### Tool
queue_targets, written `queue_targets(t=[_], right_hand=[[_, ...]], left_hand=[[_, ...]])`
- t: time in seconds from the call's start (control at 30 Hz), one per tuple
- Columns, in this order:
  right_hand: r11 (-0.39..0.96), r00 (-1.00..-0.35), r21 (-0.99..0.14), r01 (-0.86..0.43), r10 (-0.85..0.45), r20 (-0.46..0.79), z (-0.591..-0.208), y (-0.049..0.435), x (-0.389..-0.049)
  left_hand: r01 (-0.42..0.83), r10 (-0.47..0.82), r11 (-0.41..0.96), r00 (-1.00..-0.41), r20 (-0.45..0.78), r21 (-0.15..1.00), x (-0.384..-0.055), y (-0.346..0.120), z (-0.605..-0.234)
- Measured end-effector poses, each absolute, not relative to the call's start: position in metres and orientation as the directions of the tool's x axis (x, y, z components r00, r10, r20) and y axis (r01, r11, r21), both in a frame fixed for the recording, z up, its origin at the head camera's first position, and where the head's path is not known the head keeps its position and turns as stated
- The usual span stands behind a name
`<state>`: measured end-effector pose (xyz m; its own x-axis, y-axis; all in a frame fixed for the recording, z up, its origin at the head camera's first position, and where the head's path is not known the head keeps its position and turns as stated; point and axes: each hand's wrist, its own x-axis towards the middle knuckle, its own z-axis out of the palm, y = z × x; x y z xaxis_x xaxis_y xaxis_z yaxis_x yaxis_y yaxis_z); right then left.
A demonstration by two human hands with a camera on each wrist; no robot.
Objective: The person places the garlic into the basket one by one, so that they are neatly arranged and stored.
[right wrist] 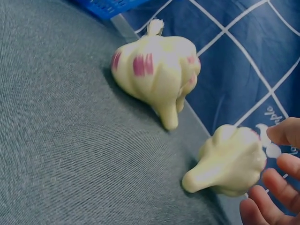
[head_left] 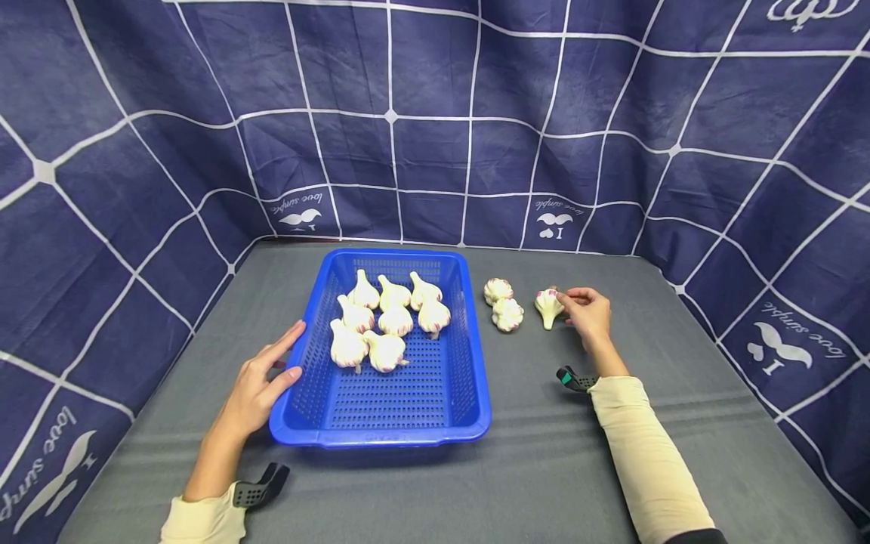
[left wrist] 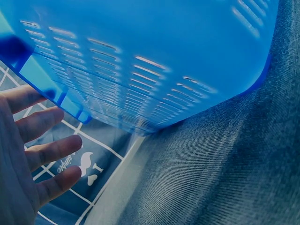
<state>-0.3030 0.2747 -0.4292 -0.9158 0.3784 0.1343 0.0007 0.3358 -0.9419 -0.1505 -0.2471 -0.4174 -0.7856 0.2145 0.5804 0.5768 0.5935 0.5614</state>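
A blue plastic basket [head_left: 414, 434] with perforated walls holds several white garlic bulbs [head_left: 396, 320] tinged purple. My left hand [head_left: 254, 385] touches its left rim, the thumb and fingers spread; in the left wrist view the fingers [left wrist: 58, 150] extend fairly straight beside the basket wall [left wrist: 140, 42]. To the right of the basket, my right hand [head_left: 590, 313] is at a single garlic bulb [head_left: 547, 305], fingertips beside it. The right wrist view shows the fingers [right wrist: 281, 185] loosely bent around the far side of that bulb [right wrist: 229, 161]; whether they touch it is unclear.
Two more garlic bulbs [head_left: 507, 314] lie together between the basket and my right hand. Grey cloth [head_left: 530, 461] covers the table. A navy curtain [head_left: 435, 151] with white grid lines rises behind and at both sides.
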Motion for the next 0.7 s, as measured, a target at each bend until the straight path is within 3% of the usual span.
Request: queue_targets(t=[0.3, 0.7], right_hand=[[0.417, -0.918, -0.903, 0.104, 0.390, 0.075, -0.439, 0.274, -0.305], [0.414, -0.944, -0.897, 0.153, 0.329, -0.009, -0.441, 0.272, -0.308]], left_hand=[[0.578, 0.217, 0.587, -0.788, 0.577, 0.568, -0.154, -0.251, -0.425], [0.577, 0.217, 0.586, -0.788, 0.576, 0.569, -0.156, -0.253, -0.427]])
